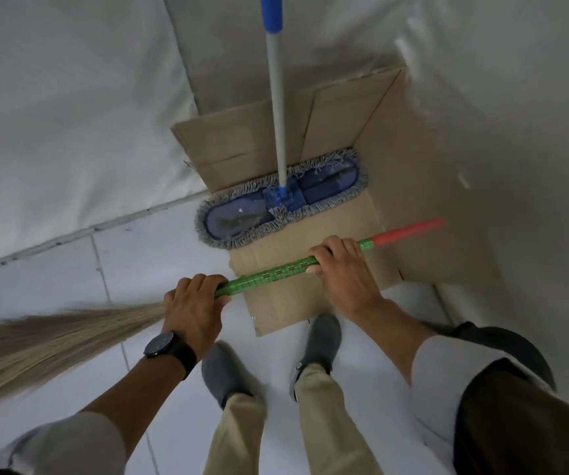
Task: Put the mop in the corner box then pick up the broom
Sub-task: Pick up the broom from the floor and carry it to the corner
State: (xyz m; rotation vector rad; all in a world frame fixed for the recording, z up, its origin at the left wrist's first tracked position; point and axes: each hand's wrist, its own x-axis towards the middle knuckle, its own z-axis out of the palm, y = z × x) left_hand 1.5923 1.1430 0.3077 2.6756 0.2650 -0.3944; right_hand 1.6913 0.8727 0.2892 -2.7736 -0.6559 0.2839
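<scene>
A flat blue mop (281, 197) with a grey fringe rests in the open cardboard box (409, 186) in the corner, its head poking over the box's left edge. Its silver pole with a blue grip leans up against the wall. Both hands hold the broom (276, 271) almost level above the box's front flap. My left hand (194, 310) grips the green handle beside the straw bristles, which sweep off to the left. My right hand (341, 265) grips the handle near its red end.
White walls meet behind the box. The floor is pale tile with a skirting line at left. My two feet in grey shoes (322, 337) stand just in front of the box's flap. A dark bag (502, 344) hangs at my right side.
</scene>
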